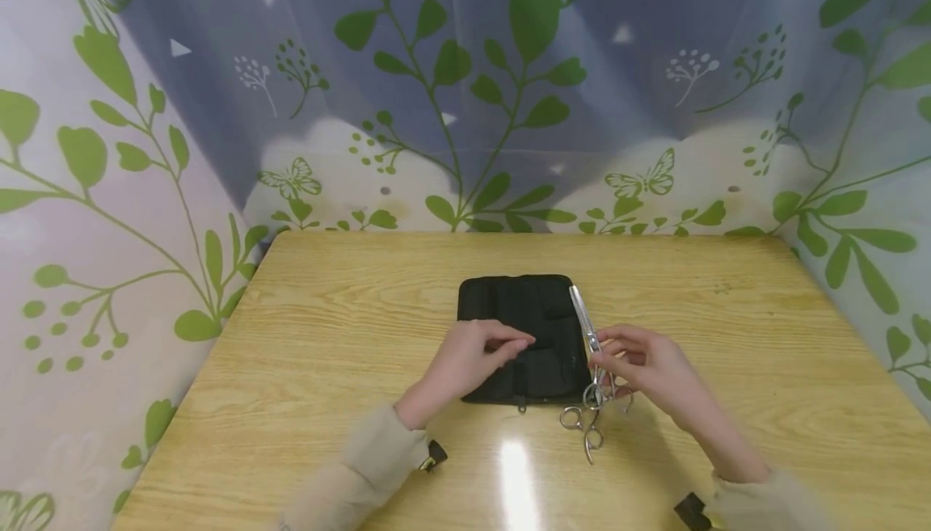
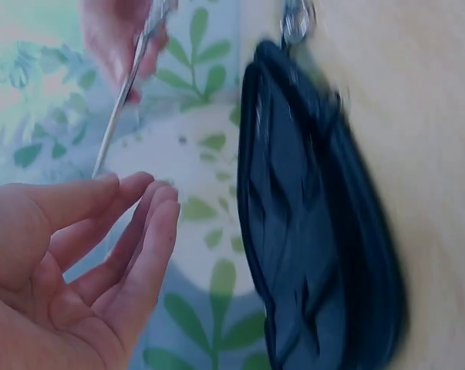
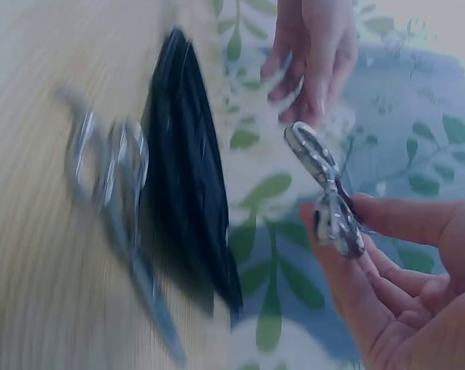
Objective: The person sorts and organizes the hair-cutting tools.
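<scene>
A slim pair of silver hairdressing scissors (image 1: 583, 314) is pinched between the thumb and fingers of my right hand (image 1: 647, 365), its blades pointing away from me. The right wrist view catches this held pair (image 3: 328, 185) nearly end-on. A second pair of scissors (image 3: 122, 223) lies on the table beside the case; its finger rings (image 1: 594, 438) show below the hand in the head view. My left hand (image 1: 476, 357) hovers over the black zip case (image 1: 483, 301), fingers loosely bent with nothing held. That case lies opened out, pockets and straps inside.
The wood-grain table (image 1: 349, 297) extends on both sides of the case. A zipper pull (image 1: 521, 406) sticks out at the case's near edge. Behind and beside the table hangs a leaf-print cloth (image 1: 407, 111). Both sleeves (image 1: 381, 450) have small black devices near the cuffs.
</scene>
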Tool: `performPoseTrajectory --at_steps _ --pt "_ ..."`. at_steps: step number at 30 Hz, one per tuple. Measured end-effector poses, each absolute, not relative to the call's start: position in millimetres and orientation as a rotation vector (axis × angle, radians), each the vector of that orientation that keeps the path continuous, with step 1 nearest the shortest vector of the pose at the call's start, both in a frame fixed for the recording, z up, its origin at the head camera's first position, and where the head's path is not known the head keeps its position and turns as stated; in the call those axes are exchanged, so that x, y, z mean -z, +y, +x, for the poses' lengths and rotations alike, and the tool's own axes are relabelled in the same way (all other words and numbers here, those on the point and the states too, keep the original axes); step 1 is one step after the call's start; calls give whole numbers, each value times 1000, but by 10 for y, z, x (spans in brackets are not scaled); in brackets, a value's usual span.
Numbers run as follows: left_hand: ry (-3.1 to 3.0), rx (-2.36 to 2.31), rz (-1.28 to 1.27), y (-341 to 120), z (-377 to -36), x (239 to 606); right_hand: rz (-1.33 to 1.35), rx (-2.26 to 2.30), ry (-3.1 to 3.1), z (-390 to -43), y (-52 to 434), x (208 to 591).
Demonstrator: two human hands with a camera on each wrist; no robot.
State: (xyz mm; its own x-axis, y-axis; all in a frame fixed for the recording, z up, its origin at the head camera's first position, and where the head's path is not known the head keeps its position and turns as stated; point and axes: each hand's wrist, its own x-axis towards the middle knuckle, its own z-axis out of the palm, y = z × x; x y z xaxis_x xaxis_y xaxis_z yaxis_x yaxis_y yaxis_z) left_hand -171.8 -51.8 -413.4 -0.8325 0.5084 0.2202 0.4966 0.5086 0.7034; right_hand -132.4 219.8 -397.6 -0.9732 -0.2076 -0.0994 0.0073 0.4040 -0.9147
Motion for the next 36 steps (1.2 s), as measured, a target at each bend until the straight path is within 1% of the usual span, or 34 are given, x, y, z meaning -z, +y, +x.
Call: performPoseTrajectory --at_steps 6,10,17,25,29,36 --pt "2523 -1281 802 -366 -1584 4153 -218 1678 2458 -1309 1937 3987" --pt "2444 -1280 819 -323 -1550 4193 -233 1718 2440 -1297 1854 4032" --pt "2355 -1366 793 -298 -1511 4289 -244 1709 2481 -1286 1781 4083" --pt "2333 -1475 705 -279 -1450 4362 -149 1843 2351 -1276 1721 4113" --pt "2365 -1482 692 -274 -1428 4379 -148 1797 2414 -1279 1698 4132" --pt "2244 -1602 602 -264 -1416 4380 -201 1686 2578 -1314 1675 4172"
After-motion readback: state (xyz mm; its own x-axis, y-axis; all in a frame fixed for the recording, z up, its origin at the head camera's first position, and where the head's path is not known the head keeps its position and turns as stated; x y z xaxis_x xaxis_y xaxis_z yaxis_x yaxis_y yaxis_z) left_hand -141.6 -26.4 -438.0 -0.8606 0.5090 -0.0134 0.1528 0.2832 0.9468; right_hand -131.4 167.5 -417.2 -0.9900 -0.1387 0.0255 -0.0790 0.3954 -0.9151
